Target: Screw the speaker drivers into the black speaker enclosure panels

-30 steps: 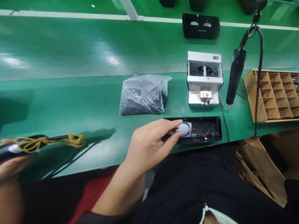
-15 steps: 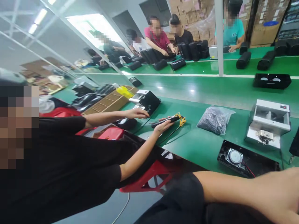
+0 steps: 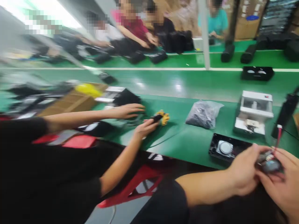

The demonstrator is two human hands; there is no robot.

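**Small part gripped over the bench edge, picture smeared**

Both the left hand (image 3: 243, 174) and the right hand (image 3: 283, 183) pinched a small dark part (image 3: 268, 164) with a red wire (image 3: 278, 137), low at the right, just in front of the open black housing (image 3: 227, 148). Blur hid what the part was. The right hand was cut off by the frame. A co-worker's hand (image 3: 146, 127) held a dark tool (image 3: 158, 118), its details smeared.

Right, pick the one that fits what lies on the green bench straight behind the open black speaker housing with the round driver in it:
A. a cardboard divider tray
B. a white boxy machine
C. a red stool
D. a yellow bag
B: just past the black speaker housing a white boxy machine stands on the green bench, with a clear bag of dark parts off to its left.
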